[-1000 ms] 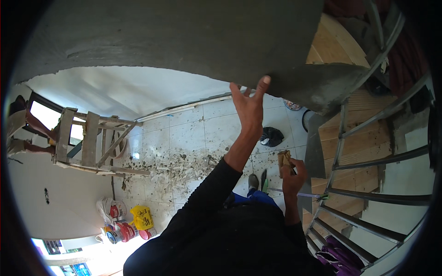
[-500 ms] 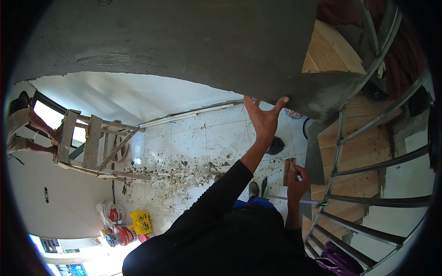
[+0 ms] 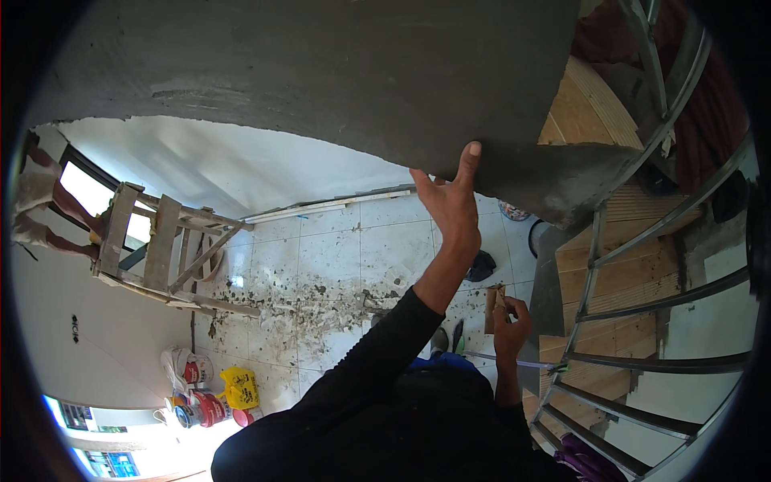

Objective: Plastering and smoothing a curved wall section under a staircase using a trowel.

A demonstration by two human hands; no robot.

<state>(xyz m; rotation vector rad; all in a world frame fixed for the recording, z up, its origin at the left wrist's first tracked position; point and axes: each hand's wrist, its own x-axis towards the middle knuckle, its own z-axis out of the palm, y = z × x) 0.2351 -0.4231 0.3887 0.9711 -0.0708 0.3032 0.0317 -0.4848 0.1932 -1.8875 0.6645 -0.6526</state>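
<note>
A large grey plastered slab spans the upper part of the view, its rough lower edge curving down to the right. My left hand grips this edge: the thumb lies up along the near face, while the other fingers go behind it and are partly hidden. Lower and to the right, my right hand pinches a small flat brown tool with a straight-edged blade or plate; its exact kind is unclear. That tool is apart from the slab.
A metal stair railing curves along the right beside wooden steps. Debris litters the white tiled floor. At left, another person's legs are on a wooden scaffold. Paint buckets and a yellow bag sit lower left.
My left hand has shifted left along the slab's edge, its thumb turning from sideways to upward on the face. The tool stays in my right hand. The whole view has shifted slightly.
</note>
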